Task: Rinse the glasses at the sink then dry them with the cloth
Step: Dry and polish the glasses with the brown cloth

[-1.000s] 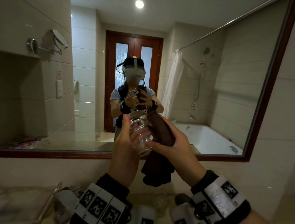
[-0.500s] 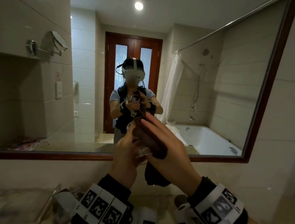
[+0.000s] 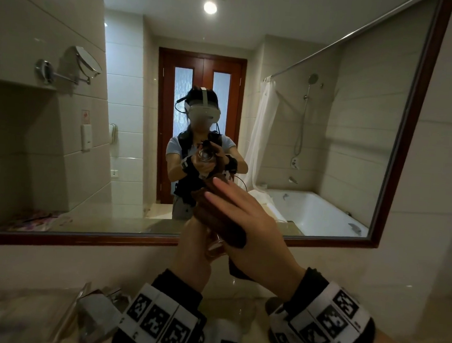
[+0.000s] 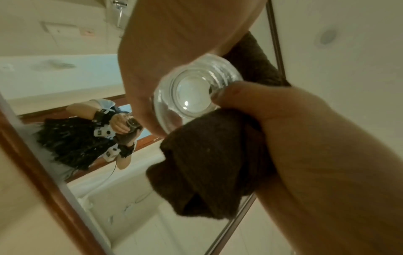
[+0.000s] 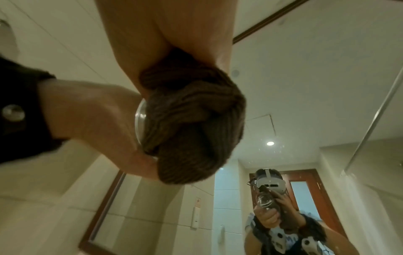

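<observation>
Counter [image 3: 240, 290]: beige glossy stone, runs along the tiled wall under the wood-framed mirror [image 3: 79, 238]; only a strip shows at bottom of head view, dim & blurry. On it, far left: clear tray [image 3: 16, 314] w/ raised see-through rim, contents too blurred to tell. Just right of tray: small shiny boxy item [image 3: 97, 321], touching or nearly so, can't tell which. Further right, well apart: dark round obj [image 3: 270, 302], half hidden. In mirror reflection, counter's left end carries sth colourful, patterned [image 3: 36, 218].
</observation>
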